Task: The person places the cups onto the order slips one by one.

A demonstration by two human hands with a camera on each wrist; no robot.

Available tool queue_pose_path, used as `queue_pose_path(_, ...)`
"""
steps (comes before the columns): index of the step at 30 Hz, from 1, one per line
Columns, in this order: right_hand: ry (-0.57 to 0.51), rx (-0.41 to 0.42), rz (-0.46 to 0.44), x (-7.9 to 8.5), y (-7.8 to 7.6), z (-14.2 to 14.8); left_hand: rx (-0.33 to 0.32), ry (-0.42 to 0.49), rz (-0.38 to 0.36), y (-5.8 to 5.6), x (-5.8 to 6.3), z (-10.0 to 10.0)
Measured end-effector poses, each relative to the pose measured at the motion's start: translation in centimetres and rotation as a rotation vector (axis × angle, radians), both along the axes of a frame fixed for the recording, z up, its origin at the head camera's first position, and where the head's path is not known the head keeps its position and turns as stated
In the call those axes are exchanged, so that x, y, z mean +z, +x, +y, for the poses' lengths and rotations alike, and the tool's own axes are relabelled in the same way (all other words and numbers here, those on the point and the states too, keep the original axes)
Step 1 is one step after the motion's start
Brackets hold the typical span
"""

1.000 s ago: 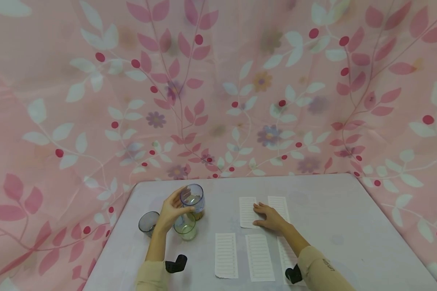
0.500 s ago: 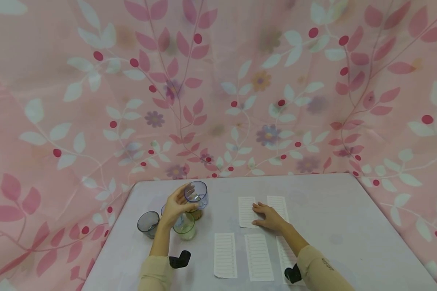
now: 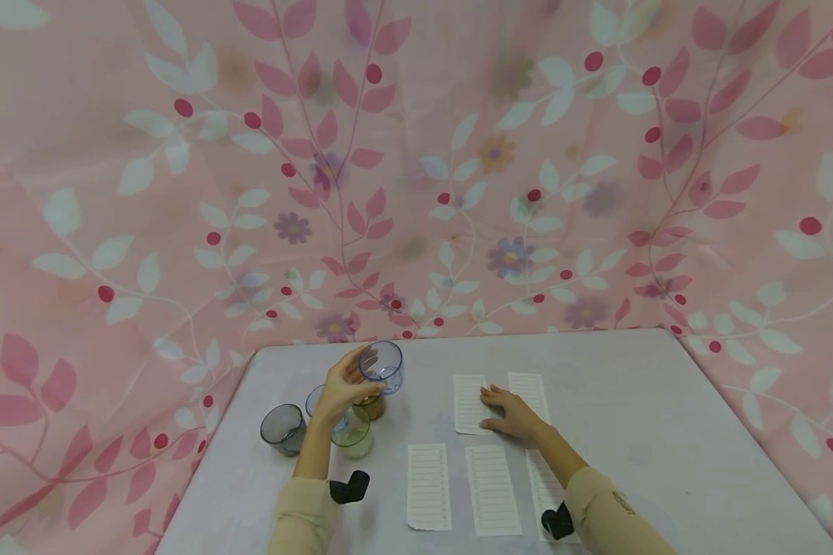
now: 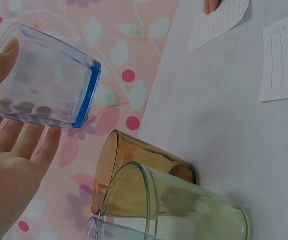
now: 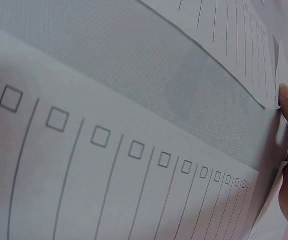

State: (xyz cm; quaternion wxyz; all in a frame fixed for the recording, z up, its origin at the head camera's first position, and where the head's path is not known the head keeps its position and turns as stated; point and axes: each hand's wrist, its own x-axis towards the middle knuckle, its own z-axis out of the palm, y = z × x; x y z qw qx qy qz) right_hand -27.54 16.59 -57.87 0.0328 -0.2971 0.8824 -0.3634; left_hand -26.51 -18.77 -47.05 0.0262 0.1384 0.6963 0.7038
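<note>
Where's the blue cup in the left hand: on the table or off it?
Off the table. The left hand holds the blue cup up; the left wrist view shows flowery backdrop between it and the table.

A pink leaf-patterned backdrop [image 3: 416, 154] surrounds the pale table [image 3: 639, 432].

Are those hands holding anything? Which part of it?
The left hand holds a clear bluish cup by its side wall. The right hand rests on paper, gripping nothing.
</note>
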Motion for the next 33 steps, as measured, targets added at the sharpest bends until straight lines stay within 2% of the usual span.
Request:
queue_pose_path(5,0.016,-0.004,0.032,0.1,-0.1,-0.1,0.017,-0.018,-0.025,-0.3,0.2,0.5)
queue_pose_path(12,0.04,-0.006,0.016,0.6,-0.1,-0.2,-0.013,-0.024,-0.05,0.1,2.0,1.8)
queue_pose_path(14,0.046,-0.004,0.008,0.7,-0.1,-0.3,-0.023,-0.03,-0.047,0.1,2.1,2.0)
queue_pose_path(22,0.063,-0.011,-0.001,1.1,0.0,-0.4,-0.021,0.003,-0.037,-1.5,-0.2,2.6)
queue_pose_path(27,0.057,-0.014,-0.006,1.0,0.0,-0.4,-0.002,-0.02,-0.019,-1.9,-1.1,3.1)
queue_pose_path(33,0.046,-0.013,-0.001,0.8,0.1,-0.5,-0.002,0.008,-0.027,-2.1,-1.7,4.1)
